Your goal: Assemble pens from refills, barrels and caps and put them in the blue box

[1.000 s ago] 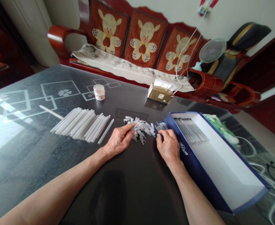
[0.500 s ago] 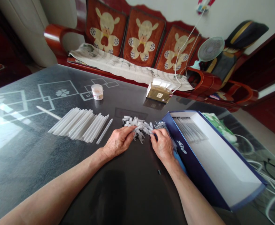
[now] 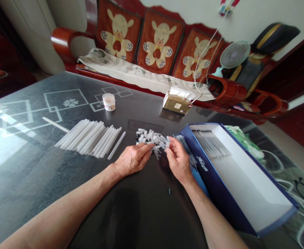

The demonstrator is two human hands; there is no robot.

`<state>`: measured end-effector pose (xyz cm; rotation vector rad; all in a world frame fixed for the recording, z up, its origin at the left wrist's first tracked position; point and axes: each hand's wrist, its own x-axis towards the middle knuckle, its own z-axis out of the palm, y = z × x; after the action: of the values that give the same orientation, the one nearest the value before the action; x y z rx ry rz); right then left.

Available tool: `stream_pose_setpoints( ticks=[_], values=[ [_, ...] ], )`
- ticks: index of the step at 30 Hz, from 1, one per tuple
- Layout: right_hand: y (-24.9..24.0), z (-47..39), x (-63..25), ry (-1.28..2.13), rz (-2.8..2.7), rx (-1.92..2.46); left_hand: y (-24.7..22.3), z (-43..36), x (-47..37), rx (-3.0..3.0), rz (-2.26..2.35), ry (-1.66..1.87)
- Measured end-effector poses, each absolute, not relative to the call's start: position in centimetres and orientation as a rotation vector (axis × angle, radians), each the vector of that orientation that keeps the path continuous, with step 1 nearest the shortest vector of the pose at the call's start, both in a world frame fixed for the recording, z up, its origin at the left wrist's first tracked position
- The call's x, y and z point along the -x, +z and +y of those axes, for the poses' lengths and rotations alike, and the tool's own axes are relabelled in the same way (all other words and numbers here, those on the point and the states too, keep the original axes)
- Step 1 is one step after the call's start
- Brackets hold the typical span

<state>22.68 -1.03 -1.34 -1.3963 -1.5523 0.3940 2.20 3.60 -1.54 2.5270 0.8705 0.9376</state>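
Between my hands lies a loose pile of small white and black pen caps (image 3: 149,135). My left hand (image 3: 133,159) is closed at the near left of the pile, thumb and fingers pinching a clear pen cap (image 3: 155,147). At the pile's right side, my right hand (image 3: 179,162) pinches a translucent pen cap (image 3: 168,143) between thumb and fingertips. Left of my left hand, many whitish pen barrels (image 3: 89,138) lie side by side. Thin pen refills (image 3: 184,143) lie just beyond my right hand, against the box, partly hidden.
A blue box (image 3: 202,164) with a white inside stands at right, holding more refills (image 3: 210,143). Further back are a small round tub (image 3: 108,102) and a tissue pack (image 3: 177,102). A small dark piece (image 3: 169,191) lies on the dark table (image 3: 146,214) near me.
My right hand has turned and drawn slightly up from the pile with a pen cap in its fingertips. My left hand has shifted slightly right and down, keeping its pinch.
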Motion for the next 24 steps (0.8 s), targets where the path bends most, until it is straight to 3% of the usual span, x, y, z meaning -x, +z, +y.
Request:
stream_pose_setpoints(
  ticks=[10,24],
  values=[
    [-1.1,-0.9,-21.7,1.119,-0.904,1.101,-1.3,3.6,-2.2,-2.606,0.843,0.824],
    [-1.7,-1.3,-21.0,1.126,-1.061,1.165,-1.4,3.5,-2.1,-2.618,0.840,0.774]
  ],
)
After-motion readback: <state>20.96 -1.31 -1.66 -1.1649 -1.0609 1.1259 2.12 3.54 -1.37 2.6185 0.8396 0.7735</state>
